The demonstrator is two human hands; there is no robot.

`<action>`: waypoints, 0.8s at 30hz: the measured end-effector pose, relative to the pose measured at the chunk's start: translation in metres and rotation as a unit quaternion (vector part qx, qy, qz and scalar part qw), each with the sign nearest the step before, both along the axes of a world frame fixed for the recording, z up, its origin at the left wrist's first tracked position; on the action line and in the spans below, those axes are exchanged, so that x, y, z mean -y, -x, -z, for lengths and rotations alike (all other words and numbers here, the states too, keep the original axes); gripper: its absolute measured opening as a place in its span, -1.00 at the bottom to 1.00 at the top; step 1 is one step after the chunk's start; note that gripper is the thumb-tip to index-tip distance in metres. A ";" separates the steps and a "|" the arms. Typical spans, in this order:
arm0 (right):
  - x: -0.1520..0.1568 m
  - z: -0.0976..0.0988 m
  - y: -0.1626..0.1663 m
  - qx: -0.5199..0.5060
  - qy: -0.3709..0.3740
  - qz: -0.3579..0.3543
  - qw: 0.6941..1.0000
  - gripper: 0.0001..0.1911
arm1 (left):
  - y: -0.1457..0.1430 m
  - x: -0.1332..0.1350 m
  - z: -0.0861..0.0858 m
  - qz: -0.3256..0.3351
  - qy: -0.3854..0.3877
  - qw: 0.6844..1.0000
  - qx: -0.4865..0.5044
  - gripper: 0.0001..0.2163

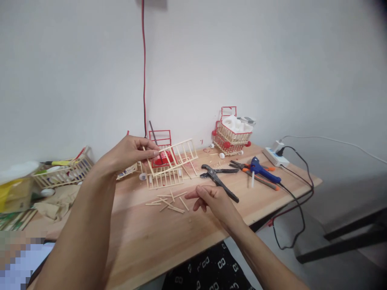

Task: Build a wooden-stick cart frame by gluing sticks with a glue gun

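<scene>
My left hand [137, 151] pinches one end of a small ladder-like frame of pale wooden sticks [178, 155], holding it tilted above the table. Behind and below the frame stands a miniature stick cart with a red handle [160, 135] and a red item [163, 158] in it; the held frame partly covers both. My right hand [211, 197] hovers low over the table with nothing visible in it, its index finger stretched out and the others loosely bent. Just left of its fingertips lie several short loose wooden sticks [171, 201].
Black pliers [222, 179], orange-handled pliers [260, 177] and a blue glue gun [263, 171] lie on the right. A power strip [275, 156] with cables sits beyond. A finished-looking stick cart [232, 139] holds white material. Another stick basket [65, 171] stands left.
</scene>
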State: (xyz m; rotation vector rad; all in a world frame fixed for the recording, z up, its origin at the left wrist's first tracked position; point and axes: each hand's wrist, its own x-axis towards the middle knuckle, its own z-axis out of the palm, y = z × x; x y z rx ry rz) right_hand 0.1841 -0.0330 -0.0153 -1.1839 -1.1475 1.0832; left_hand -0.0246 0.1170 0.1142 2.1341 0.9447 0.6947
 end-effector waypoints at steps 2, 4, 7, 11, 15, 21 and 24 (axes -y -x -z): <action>0.001 0.004 -0.003 -0.114 0.034 -0.017 0.993 -0.61 | 0.000 -0.001 0.000 -0.001 -0.001 1.000 -0.006 -0.80; 0.002 0.006 -0.006 -0.206 0.064 -0.031 0.976 -0.62 | 0.000 -0.001 -0.001 -0.001 -0.003 1.000 -0.009 -0.81; 0.003 0.010 -0.009 -0.241 0.075 -0.036 0.967 -0.68 | 0.000 -0.001 -0.001 -0.002 -0.012 1.000 -0.010 -0.80; 0.004 0.013 -0.011 -0.179 0.059 -0.015 0.982 -0.69 | 0.000 0.000 -0.001 0.003 -0.019 1.000 -0.015 -0.80; 0.004 0.015 -0.010 -0.028 0.040 0.006 0.999 -0.64 | 0.000 0.002 -0.002 0.005 -0.010 1.000 -0.007 -0.80; 0.009 0.013 -0.017 0.268 -0.125 0.066 0.953 -0.82 | 0.001 0.002 -0.002 0.004 -0.013 1.000 0.002 -0.80; 0.014 0.012 -0.043 0.326 -0.133 0.128 0.927 -0.64 | 0.002 0.002 -0.001 0.001 -0.015 1.000 0.000 -0.80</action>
